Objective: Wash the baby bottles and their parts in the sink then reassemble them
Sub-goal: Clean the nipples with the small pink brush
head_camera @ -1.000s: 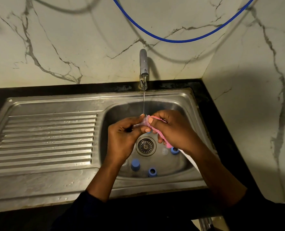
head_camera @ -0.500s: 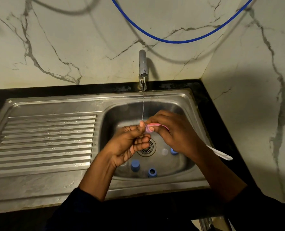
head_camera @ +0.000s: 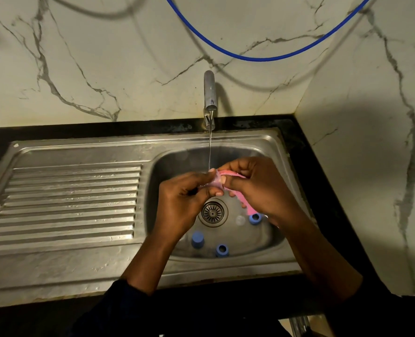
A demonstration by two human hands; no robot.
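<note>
1. Hands meet under the thin stream of water (head_camera: pixel 210 152) from the tap (head_camera: pixel 209 93). The left hand (head_camera: pixel 187 198) pinches a small clear teat (head_camera: pixel 215 181) between thumb and fingertips. The right hand (head_camera: pixel 257 188) curls round a pink brush (head_camera: pixel 246 206), whose tip is pressed to the teat just off the left fingertips.
2. Handling, as a judgement: the teat looks light, thin and soft, and when wet it is likely slippery. A firm pinch at its thicker base rim should hold it better than one at the floppy tip. Hard squeezing would fold it shut against the brush.
3. Other parts lie in the sink (head_camera: pixel 269 139), below the hands: a blue cap (head_camera: pixel 197 239) beside the left wrist, a blue ring (head_camera: pixel 222 250) between the forearms, a second blue ring (head_camera: pixel 255 218) and a clear piece (head_camera: pixel 240 220) under the right hand. The drain (head_camera: pixel 212 212) sits beneath the left fingertips.
4. Compared with half a second ago, the left hand has rolled over, so its back now faces up where its curled fingers showed before. The brush's white handle, which then stuck out past the right wrist, is no longer in sight. The loose blue parts have not moved.
</note>
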